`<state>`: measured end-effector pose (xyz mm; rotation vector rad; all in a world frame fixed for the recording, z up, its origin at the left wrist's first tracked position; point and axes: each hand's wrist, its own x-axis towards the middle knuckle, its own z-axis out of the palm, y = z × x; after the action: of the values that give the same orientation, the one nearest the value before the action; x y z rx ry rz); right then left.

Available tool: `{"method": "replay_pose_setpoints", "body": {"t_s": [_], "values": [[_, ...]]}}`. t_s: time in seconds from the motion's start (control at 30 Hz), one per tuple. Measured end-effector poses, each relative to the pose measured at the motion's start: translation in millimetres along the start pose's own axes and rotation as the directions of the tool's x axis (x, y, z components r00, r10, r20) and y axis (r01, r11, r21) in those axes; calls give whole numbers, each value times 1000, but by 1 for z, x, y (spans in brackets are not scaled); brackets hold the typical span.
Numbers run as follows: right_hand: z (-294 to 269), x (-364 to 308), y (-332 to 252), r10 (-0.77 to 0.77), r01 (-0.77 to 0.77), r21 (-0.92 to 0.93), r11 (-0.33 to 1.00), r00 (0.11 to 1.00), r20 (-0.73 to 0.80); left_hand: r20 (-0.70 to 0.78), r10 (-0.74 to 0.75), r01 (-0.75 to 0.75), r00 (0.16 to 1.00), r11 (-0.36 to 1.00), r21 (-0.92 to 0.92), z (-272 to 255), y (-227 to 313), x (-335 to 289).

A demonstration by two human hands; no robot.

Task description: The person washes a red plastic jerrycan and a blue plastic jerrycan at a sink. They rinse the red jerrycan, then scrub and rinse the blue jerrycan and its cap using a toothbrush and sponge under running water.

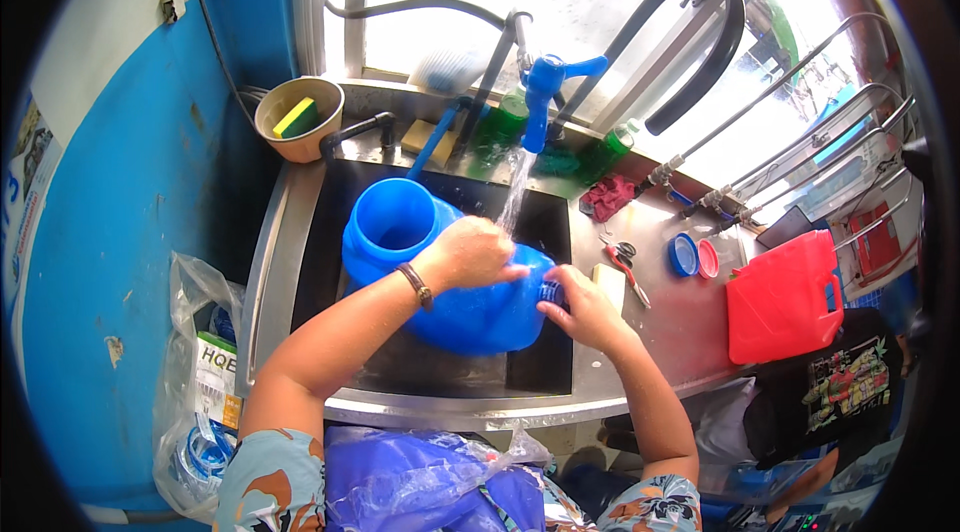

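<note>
A big blue plastic water jug (470, 317) lies tilted in the sink (330, 332), its wide round mouth facing up at the left. My left hand (470, 252), with a watch on the wrist, rests over the top of the jug. Its fingers are curled closed, and what they hold, if anything, is hidden. At the jug's right end my right hand (588, 310) grips a ribbed blue cap (549, 291) between thumb and fingers. Water runs from the blue faucet (543, 92) just behind my left hand, down toward the jug.
Behind the sink stand a tan pot (300, 144) with a sponge (296, 118) and green bottles (603, 150). On the right counter lie a red cloth (608, 198), scissors (628, 267), round lids (684, 254) and a red jerrycan (775, 302). Another person (835, 387) is at the far right.
</note>
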<state>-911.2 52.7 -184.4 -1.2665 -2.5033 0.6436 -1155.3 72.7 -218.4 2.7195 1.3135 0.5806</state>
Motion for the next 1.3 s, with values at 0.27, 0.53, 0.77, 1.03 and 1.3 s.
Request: {"method": "replay_pose_setpoints", "body": {"t_s": [0.27, 0.53, 0.77, 1.03, 1.3], "values": [[2, -7, -10, 407, -465, 211, 860, 874, 266, -386, -413, 348, 825, 909, -229, 36, 41, 1], [59, 38, -9, 280, -532, 840, 108, 827, 488, -321, -653, 480, 685, 737, -475, 58, 33, -21], [87, 54, -39, 283, -421, 676, 605, 907, 312, -189, -774, 547, 604, 575, -608, 38, 14, -49], [50, 59, 41, -7, -400, 693, 600, 863, 504, 218, -707, 703, 673, 519, -486, -12, -3, -73], [24, -52, 287, 419, -639, -445, 627, 758, -499, 85, -651, 634, 755, 690, -351, -5, 5, -73]]}}
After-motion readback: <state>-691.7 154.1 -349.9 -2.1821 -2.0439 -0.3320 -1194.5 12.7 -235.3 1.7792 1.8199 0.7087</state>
